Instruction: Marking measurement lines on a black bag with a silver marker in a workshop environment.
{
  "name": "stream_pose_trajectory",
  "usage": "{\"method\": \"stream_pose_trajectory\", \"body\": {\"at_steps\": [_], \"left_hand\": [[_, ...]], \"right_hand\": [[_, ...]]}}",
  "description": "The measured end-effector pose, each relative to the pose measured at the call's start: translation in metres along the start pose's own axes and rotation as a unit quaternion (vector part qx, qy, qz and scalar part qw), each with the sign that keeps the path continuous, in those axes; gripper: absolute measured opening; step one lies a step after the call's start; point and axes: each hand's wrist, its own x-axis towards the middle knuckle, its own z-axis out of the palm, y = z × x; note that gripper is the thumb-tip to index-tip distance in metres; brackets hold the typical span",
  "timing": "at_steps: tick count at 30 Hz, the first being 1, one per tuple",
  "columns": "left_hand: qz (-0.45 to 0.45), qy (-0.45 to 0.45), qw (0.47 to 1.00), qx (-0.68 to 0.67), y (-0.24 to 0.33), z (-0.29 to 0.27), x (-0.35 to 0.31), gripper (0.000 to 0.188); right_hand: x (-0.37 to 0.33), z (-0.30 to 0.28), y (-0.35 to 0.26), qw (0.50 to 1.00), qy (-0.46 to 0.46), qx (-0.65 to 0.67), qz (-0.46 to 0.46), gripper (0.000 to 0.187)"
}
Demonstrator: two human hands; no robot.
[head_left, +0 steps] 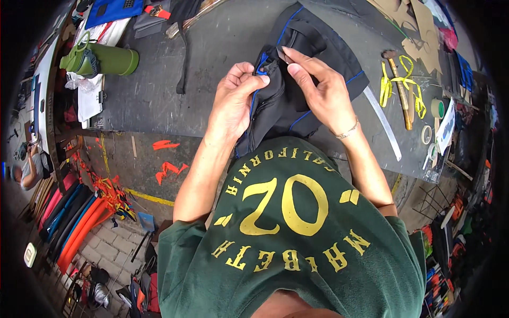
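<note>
A black sewn fabric piece with blue piping [339, 55] lies bunched at the table's near edge, against my shirt. My left hand [236, 90] is closed on its left edge, thumb and fingers pinching the fabric beside a blue strip. Just right of it, my right hand [321, 85] pinches a small, thin, dark grey blade-like piece [283, 55] between thumb and index finger. Its tip is at the fabric's folded seam. The other fingers of the right hand are curled, and the fabric under them is partly hidden.
A green bottle [108, 59] lies on the dark table [154, 100] at left. To the right are a clear ruler [384, 124], a hammer [400, 93], a yellow measuring tape [386, 85] and tape rolls [437, 108]. Orange scraps [168, 170] lie on the floor; another person [34, 167] is far left.
</note>
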Motion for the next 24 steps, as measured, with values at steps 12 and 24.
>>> {"method": "stream_pose_trajectory", "body": {"at_steps": [12,24], "left_hand": [[0.024,0.031,0.999,0.032,-0.002,0.012,-0.007,0.032],[0.035,0.049,0.996,0.073,0.001,0.012,-0.009,0.036]], "right_hand": [[-0.028,0.004,-0.021,0.999,-0.009,-0.026,-0.017,0.049],[-0.02,0.017,0.004,0.998,-0.058,0.001,-0.029,0.039]]}}
